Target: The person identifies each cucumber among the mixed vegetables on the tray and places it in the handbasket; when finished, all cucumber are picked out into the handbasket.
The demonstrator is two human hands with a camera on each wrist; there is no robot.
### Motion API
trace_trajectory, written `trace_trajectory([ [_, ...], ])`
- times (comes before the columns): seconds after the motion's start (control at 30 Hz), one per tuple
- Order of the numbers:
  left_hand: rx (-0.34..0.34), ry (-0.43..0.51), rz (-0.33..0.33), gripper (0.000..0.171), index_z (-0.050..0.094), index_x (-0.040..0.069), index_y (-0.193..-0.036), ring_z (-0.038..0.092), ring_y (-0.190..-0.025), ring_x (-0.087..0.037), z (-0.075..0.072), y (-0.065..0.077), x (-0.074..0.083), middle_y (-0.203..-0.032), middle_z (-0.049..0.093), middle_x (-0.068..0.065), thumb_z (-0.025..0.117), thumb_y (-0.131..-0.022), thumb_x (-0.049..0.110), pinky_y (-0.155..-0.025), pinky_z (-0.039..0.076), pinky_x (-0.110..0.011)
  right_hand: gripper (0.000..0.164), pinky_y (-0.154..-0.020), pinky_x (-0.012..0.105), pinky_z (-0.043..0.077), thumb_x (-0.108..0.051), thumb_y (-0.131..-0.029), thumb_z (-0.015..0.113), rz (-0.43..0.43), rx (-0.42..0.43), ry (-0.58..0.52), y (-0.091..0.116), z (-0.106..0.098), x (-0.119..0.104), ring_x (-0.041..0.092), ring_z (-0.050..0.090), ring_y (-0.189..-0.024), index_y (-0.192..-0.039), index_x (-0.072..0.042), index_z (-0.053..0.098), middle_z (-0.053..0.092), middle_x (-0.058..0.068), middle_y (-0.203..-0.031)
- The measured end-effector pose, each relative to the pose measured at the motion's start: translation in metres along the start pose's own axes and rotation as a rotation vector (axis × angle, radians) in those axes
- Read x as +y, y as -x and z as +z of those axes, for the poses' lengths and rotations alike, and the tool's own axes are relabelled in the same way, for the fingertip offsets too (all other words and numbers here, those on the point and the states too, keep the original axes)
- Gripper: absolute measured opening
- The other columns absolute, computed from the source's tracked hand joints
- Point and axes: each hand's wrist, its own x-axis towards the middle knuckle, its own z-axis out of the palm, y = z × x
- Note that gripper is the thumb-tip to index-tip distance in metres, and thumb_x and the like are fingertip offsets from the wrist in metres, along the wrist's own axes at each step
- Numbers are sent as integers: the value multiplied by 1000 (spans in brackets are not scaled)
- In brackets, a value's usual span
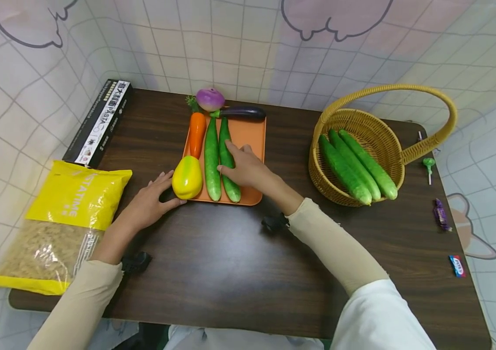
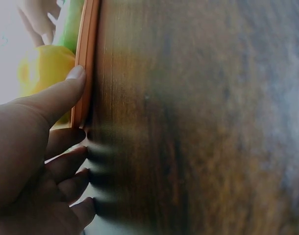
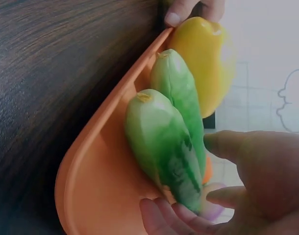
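An orange tray (image 1: 252, 130) holds two cucumbers (image 1: 212, 163), a carrot (image 1: 197, 133), an eggplant (image 1: 245, 113) and a yellow pepper (image 1: 187, 178), with a purple round vegetable (image 1: 210, 99) at its back edge. My left hand (image 1: 153, 201) is at the tray's front left corner beside the pepper. Its thumb (image 2: 77, 78) lies against the tray rim in the left wrist view, the other fingertips lower down by the tabletop. Over the right-hand cucumber (image 3: 157, 132) reaches my right hand (image 1: 248, 167), thumb and fingers spread to either side of it.
Right of the tray stands a wicker basket (image 1: 357, 114) with a tall handle and three cucumbers (image 1: 353, 167) inside. A bag of pasta (image 1: 64, 228) and a black pasta box (image 1: 99, 121) lie at the left. Several small candies, including a green lollipop (image 1: 429, 163), line the right edge.
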Motion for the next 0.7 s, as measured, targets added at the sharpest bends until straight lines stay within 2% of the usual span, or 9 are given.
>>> trace_trajectory([
  [0.2, 4, 0, 2, 77, 34, 10, -157, 10, -151, -32, 0, -1, -1, -164, 21, -12, 64, -96, 48, -119, 8, -55, 80, -60, 31, 47, -44, -100, 59, 26, 6, 14, -6, 7, -3, 23, 53, -74, -162, -27, 13, 40, 14, -121],
  [0.4, 3, 0, 7, 77, 34, 9, -157, 10, -151, -32, 0, 0, -2, -164, 20, -13, 64, -97, 48, -119, 7, -55, 77, -59, 32, 46, -45, -101, 56, 64, 18, 8, -11, 10, -6, 24, 51, -71, -162, -30, 12, 39, 14, -119],
  [0.7, 9, -4, 7, 77, 35, 9, -156, 10, -151, -32, 2, 0, -3, -164, 21, -13, 64, -96, 48, -119, 8, -54, 77, -65, 34, 47, -39, -102, 58, 130, 30, -24, -16, 9, -10, 25, 54, -88, -162, -30, 11, 38, 19, -142],
])
